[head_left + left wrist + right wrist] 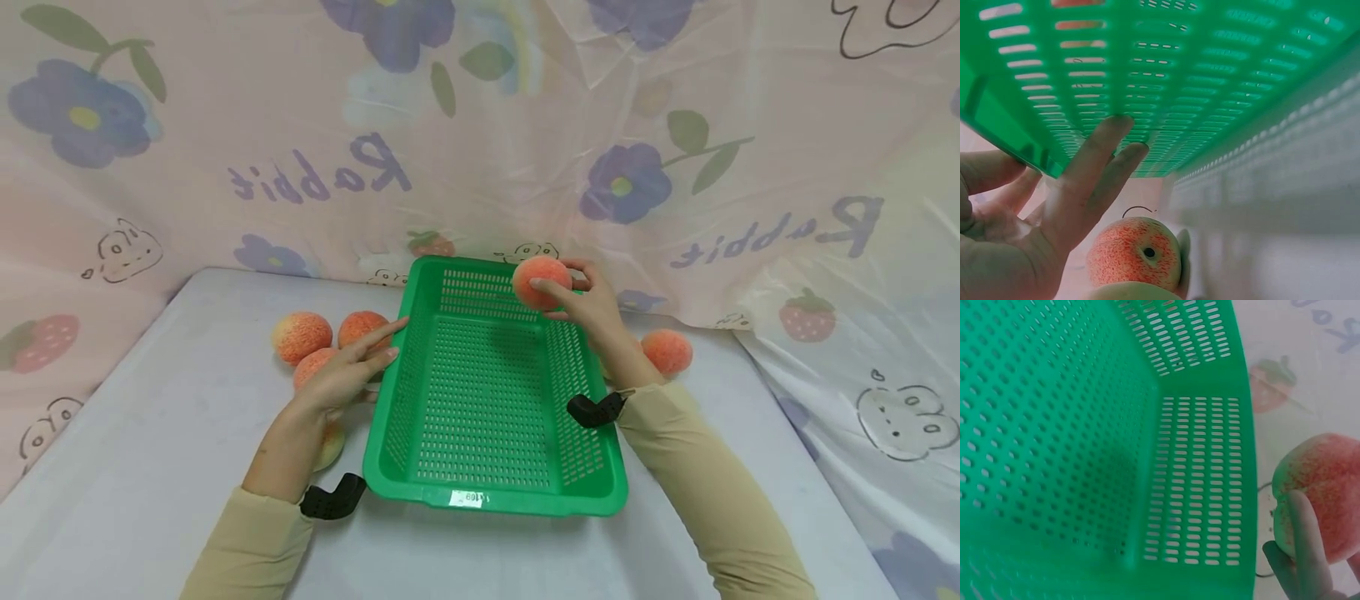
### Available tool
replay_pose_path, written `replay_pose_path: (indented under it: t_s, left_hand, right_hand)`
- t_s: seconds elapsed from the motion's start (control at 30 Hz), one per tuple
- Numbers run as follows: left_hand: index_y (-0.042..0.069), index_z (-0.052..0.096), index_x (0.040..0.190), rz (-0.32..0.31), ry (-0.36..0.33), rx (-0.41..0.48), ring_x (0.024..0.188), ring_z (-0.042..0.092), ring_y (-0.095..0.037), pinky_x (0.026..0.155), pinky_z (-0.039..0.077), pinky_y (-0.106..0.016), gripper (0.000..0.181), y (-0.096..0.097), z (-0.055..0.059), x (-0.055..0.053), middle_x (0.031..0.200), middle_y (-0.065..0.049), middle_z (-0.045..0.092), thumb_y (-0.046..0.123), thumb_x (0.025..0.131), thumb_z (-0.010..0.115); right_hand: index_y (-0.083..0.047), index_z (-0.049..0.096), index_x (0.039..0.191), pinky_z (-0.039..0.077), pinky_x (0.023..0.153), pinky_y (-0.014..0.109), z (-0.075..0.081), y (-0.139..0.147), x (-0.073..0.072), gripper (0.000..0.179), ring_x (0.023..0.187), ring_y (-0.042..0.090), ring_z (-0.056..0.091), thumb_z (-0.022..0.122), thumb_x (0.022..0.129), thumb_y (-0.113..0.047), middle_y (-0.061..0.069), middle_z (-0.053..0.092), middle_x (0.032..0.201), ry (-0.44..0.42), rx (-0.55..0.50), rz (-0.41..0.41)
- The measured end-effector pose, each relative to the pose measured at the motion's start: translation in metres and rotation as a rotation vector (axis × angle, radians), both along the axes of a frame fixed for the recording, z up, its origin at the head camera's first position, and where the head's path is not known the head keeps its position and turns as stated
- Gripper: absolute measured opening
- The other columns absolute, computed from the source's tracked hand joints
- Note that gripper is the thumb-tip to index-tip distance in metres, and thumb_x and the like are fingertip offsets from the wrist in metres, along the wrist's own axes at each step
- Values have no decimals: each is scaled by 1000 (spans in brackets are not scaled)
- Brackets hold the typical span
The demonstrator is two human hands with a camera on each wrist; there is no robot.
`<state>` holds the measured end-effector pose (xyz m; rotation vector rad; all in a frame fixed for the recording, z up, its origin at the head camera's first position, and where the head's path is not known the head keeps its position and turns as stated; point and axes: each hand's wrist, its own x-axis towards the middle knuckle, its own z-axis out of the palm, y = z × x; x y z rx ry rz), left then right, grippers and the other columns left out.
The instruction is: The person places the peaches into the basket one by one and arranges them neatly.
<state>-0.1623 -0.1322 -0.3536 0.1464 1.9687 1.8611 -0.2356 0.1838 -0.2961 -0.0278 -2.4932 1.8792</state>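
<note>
A green plastic basket [487, 500] with slotted walls stands in the middle of the table, with no fruit inside it. My right hand [596, 304] holds a pinkish-orange peach [536, 279] between thumb and fingers, above the basket's far right rim. In the right wrist view, that peach [1325, 494] appears beyond the basket's rim. My left hand [341, 379] rests at the basket's left side. Its fairly straight fingers [1100, 150] touch the outer slotted wall, while other digits lie at the rim.
Left of the basket lie several peaches, among them a yellowish-red one [302, 337] and a paler one [327, 446] partly behind the left wrist. Another peach [666, 352] lies beyond the right forearm. A printed cloth [480, 150] hangs behind the white table [187, 433].
</note>
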Motion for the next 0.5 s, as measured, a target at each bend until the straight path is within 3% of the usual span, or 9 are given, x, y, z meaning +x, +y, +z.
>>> replay_pose_path:
  t_s: [0.27,0.5]
  left_hand:
    - [34,24,152,-1,-7,1,99,66,-20,78,56,-34,52,1,1,0,138,-22,48,22,105,40]
    - [35,24,152,2,-12,5,99,65,-21,78,57,-35,52,1,2,0,140,-21,46,21,105,40]
  right_hand:
    - [-12,41,140,57,81,43,-12,-21,-12,71,108,37,59,77,81,-31,22,42,126,-44,-9,7]
    - [-12,46,134,59,70,35,-20,-38,-18,62,109,37,60,77,82,-26,21,49,123,-67,-31,11]
